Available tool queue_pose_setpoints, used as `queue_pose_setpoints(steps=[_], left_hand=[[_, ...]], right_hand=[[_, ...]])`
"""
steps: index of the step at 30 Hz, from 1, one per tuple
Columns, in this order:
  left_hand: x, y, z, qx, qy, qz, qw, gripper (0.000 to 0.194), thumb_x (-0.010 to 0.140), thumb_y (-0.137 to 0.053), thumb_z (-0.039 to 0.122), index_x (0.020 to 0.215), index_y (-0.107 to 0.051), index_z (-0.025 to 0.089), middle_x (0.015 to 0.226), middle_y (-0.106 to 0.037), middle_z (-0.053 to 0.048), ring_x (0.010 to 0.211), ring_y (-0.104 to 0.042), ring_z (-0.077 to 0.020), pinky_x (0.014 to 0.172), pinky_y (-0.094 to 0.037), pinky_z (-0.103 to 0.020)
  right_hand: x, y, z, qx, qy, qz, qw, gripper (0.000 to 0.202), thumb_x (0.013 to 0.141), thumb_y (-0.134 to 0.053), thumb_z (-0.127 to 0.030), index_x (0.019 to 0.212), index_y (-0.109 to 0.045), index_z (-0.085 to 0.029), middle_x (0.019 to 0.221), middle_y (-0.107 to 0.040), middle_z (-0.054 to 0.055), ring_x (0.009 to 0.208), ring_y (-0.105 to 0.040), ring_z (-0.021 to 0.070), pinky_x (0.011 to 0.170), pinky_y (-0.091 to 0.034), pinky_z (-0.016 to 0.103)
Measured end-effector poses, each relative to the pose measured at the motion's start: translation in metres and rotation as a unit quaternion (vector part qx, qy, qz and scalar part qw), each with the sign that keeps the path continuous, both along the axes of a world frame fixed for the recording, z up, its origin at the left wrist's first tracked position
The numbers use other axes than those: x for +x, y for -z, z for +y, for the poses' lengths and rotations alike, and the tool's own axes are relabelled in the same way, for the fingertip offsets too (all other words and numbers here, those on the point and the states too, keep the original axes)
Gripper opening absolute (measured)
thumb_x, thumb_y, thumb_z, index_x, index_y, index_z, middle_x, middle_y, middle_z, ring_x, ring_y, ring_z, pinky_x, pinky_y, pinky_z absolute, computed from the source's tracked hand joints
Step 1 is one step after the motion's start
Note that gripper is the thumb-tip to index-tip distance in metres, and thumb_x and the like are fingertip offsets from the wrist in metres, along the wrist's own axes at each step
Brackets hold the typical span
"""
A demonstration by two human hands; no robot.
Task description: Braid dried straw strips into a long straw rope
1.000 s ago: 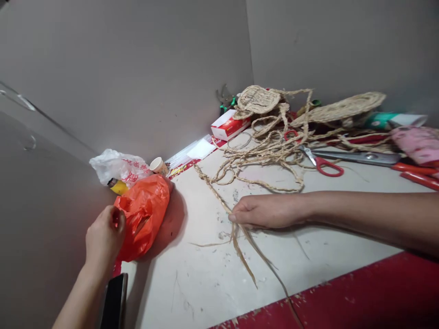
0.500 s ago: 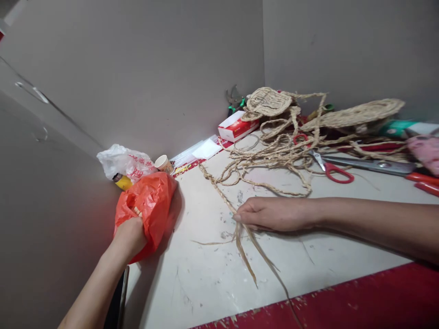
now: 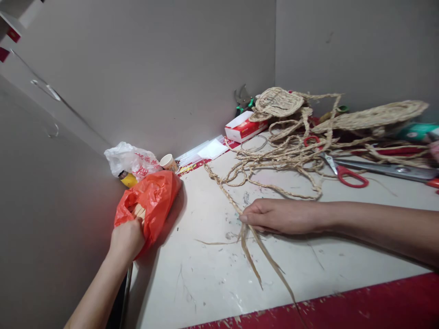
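Note:
My left hand (image 3: 127, 238) is curled at the mouth of an orange-red plastic bag (image 3: 157, 194), its fingertips hidden inside. Just beyond the knuckles, pale bundled strips (image 3: 139, 210) show in the opening; whether the fingers grip them is hidden. On the white tabletop, my right hand (image 3: 274, 215) pinches a braided straw cord (image 3: 224, 192) near its end, thumb and fingers pressed together. Loose unbraided strands (image 3: 265, 256) fan out from that pinch toward the front edge. The rest of the cord runs back into a tangled heap of braid (image 3: 288, 157).
Red-handled scissors (image 3: 350, 177) and large shears (image 3: 391, 169) lie at the right. Behind stand a red-and-white box (image 3: 245, 129), green-handled pliers (image 3: 244, 100) and coiled braid (image 3: 279, 103). A paper cup (image 3: 168, 162) and white plastic bag (image 3: 128, 157) sit behind the orange-red bag.
The view has shifted slightly, so most things appear further right. More of the pale strips shows at the bag's opening by my left hand. My right hand keeps its pinch on the cord.

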State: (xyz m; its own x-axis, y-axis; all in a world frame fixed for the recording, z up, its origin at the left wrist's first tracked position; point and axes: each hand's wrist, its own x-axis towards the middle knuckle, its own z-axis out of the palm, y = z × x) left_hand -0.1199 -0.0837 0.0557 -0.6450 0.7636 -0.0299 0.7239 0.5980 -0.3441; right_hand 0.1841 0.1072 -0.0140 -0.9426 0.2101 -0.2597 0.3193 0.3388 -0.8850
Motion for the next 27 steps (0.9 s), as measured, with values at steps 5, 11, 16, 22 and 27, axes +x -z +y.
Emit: queue_pose_setpoints(steps=[5,11,16,22,27], left_hand=[[-0.003,-0.006,0.003,0.022,-0.003,0.035,0.999,0.033,0.088,-0.037,0.036,0.096,-0.066,0.022,0.090,-0.072,-0.013,0.083,-0.068,-0.0304,0.070,-0.046,-0.037],[-0.022,-0.002,0.024,0.051,-0.008,0.028,0.998,0.032,0.087,-0.042,0.042,0.088,-0.067,0.022,0.101,-0.072,-0.012,0.095,-0.066,-0.0282,0.072,-0.044,-0.033],[-0.044,-0.001,0.028,0.045,-0.046,-0.021,0.998,0.020,0.079,-0.052,0.037,0.086,-0.066,0.024,0.079,-0.073,-0.004,0.077,-0.068,-0.0212,0.061,-0.042,-0.027],[-0.056,-0.005,0.025,0.066,-0.068,-0.007,0.995,0.028,0.082,-0.045,0.044,0.084,-0.065,0.024,0.085,-0.072,-0.008,0.081,-0.067,-0.0255,0.063,-0.042,-0.031],[-0.065,-0.007,0.028,0.073,-0.054,-0.042,0.995,0.022,0.078,-0.052,0.040,0.076,-0.068,0.025,0.080,-0.072,-0.005,0.074,-0.066,-0.0210,0.062,-0.041,-0.028]], right_hand=[[0.000,0.001,0.000,-0.003,-0.002,-0.001,1.000,0.054,0.085,-0.035,-0.066,0.061,-0.034,-0.018,0.056,-0.029,-0.004,0.052,-0.024,0.0088,0.053,-0.025,0.025],[-0.001,-0.004,-0.002,-0.010,0.006,-0.015,1.000,0.058,0.080,-0.035,-0.072,0.060,-0.034,-0.019,0.055,-0.029,-0.004,0.052,-0.023,0.0086,0.053,-0.023,0.025],[-0.001,-0.004,-0.002,-0.011,0.006,-0.011,1.000,0.058,0.080,-0.036,-0.073,0.060,-0.034,-0.018,0.055,-0.029,-0.004,0.052,-0.024,0.0087,0.053,-0.024,0.025],[-0.001,-0.002,-0.001,-0.010,0.003,-0.010,1.000,0.058,0.080,-0.037,-0.073,0.060,-0.034,-0.018,0.055,-0.028,-0.004,0.052,-0.023,0.0086,0.053,-0.024,0.025],[-0.001,-0.002,-0.001,-0.014,0.007,-0.010,1.000,0.057,0.080,-0.037,-0.072,0.061,-0.035,-0.019,0.055,-0.029,-0.004,0.052,-0.024,0.0090,0.053,-0.024,0.025]])
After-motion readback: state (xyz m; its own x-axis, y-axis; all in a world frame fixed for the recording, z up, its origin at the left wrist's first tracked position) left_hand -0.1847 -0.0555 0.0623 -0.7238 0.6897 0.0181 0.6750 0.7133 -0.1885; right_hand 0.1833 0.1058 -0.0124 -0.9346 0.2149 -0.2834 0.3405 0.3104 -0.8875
